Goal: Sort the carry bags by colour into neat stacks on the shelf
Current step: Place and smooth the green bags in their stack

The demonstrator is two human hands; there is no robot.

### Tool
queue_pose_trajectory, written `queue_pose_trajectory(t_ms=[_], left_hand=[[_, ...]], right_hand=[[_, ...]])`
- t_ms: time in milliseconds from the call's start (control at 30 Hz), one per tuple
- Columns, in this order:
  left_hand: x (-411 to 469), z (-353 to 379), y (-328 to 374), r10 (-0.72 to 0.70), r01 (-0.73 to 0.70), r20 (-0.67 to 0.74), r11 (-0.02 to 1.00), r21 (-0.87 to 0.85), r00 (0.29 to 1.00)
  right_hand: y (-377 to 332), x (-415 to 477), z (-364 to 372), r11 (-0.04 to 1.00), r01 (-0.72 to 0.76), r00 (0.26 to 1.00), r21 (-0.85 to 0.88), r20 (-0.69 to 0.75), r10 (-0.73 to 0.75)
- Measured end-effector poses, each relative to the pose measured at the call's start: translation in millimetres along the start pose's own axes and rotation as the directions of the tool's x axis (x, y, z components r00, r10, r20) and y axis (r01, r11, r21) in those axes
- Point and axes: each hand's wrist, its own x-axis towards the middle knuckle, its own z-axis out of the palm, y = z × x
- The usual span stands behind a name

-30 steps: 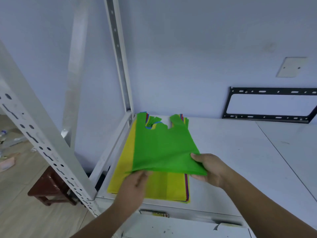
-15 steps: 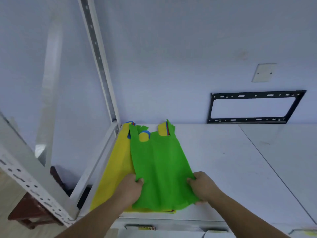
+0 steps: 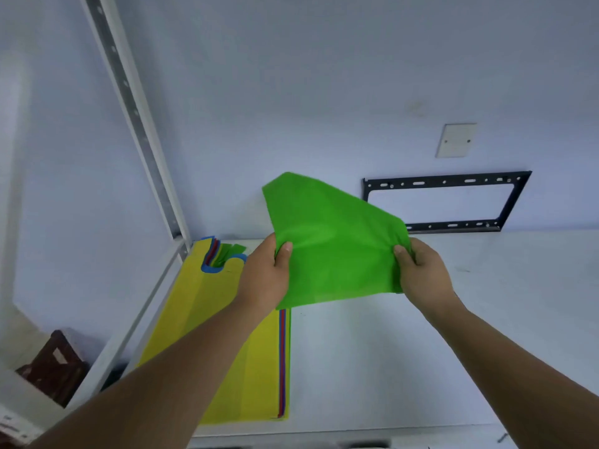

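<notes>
A green carry bag (image 3: 334,241) hangs in the air above the white shelf (image 3: 453,335), to the right of the mixed pile. My left hand (image 3: 265,277) pinches its left edge and my right hand (image 3: 421,270) grips its right edge. The bag bulges upward between them. The pile of carry bags (image 3: 227,345) lies flat at the shelf's left end, a yellow bag on top, with red, blue and green edges showing along its right side and at the handles.
A slotted white upright post (image 3: 136,118) rises at the shelf's left rear corner. A black metal bracket (image 3: 447,202) and a white wall plate (image 3: 456,140) are on the wall behind. A dark wooden stool (image 3: 55,367) stands on the floor lower left.
Both hands lifted the green bag off the pile and carried it up and to the right. The yellow bag is now uncovered on top of the pile.
</notes>
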Motion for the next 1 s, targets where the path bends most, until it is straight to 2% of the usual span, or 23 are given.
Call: queue_pose_trajectory(t_ms=[67,167,300,367,400,500,633,700,767,800,833,900,967,1000], left_hand=[[-13.5,18.1,-6.2,-0.047,0.048,0.055,0.999,-0.011,0.997],[-43.7,44.5,-23.0,-0.191,0.182,0.185,0.981,0.067,0.964],[-75.1,67.7,-40.8,-0.436,0.33,0.422,0.894,0.303,0.795],[-82.5,72.9,-40.4,-0.517,0.383,0.491,0.854,0.352,0.701],[-84.5,73.9,-37.4,-0.534,0.381,0.504,0.843,0.38,0.679],[-85.5,74.7,-28.2,-0.544,0.345,0.484,0.828,0.443,0.685],[-87.4,74.0,-21.9,-0.531,0.356,0.443,0.835,0.419,0.723],[-95.2,73.4,-13.8,-0.473,0.283,0.407,0.849,0.446,0.781],[-106.5,74.2,-5.7,-0.305,0.058,0.389,0.845,0.532,0.869],[-112.2,75.4,-3.3,-0.202,-0.085,0.42,0.816,0.572,0.885],[-116.6,77.6,-1.4,-0.131,-0.206,0.48,0.783,0.587,0.868],[-122.9,83.8,-3.0,-0.125,-0.326,0.619,0.76,0.562,0.775],[-128.2,89.4,-8.5,-0.199,-0.305,0.693,0.789,0.533,0.693],[-130.0,90.9,-10.5,-0.218,-0.292,0.702,0.797,0.53,0.678]], right_hand=[[25.5,-11.5,-7.2,0.997,-0.061,0.998,-0.046,0.011,0.061],[67.1,-35.6,-12.8,0.97,-0.214,0.973,-0.114,0.066,0.222],[107.9,-68.4,-21.1,0.909,-0.338,0.908,-0.245,0.169,0.384],[118.9,-76.3,-25.2,0.885,-0.371,0.881,-0.282,0.194,0.431],[120.4,-77.7,-27.4,0.885,-0.372,0.879,-0.281,0.2,0.433],[115.5,-78.2,-31.9,0.901,-0.373,0.878,-0.223,0.23,0.42],[114.1,-82.0,-34.3,0.927,-0.329,0.878,-0.183,0.301,0.371],[115.3,-83.9,-35.7,0.922,-0.345,0.872,-0.177,0.304,0.384],[117.4,-82.8,-36.4,0.915,-0.362,0.862,-0.178,0.311,0.401],[117.2,-82.1,-36.6,0.915,-0.363,0.856,-0.178,0.324,0.403],[117.2,-80.3,-36.8,0.914,-0.362,0.849,-0.183,0.339,0.405],[117.6,-74.7,-37.2,0.908,-0.37,0.828,-0.197,0.373,0.419],[118.0,-67.2,-37.3,0.897,-0.397,0.811,-0.191,0.384,0.441],[117.9,-63.4,-36.8,0.895,-0.417,0.814,-0.157,0.374,0.445]])
